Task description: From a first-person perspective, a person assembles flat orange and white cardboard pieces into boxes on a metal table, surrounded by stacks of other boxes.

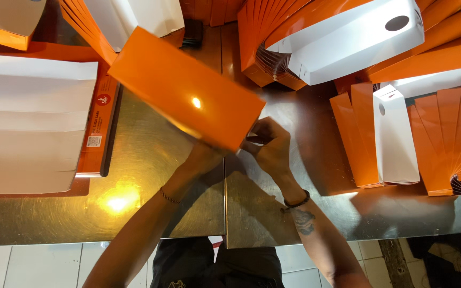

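A long orange cardboard box is held tilted above a steel table, its glossy face toward me. My left hand grips the box's near end from underneath and is mostly hidden by it. At that same near end, my right hand pinches the box's edge with curled fingers. A dark bead bracelet sits on my right wrist, a thin one on my left.
Flat white and orange box blanks are stacked at the left. Fanned piles of folded orange boxes fill the right, with an upright white one among them. More boxes lie at the back.
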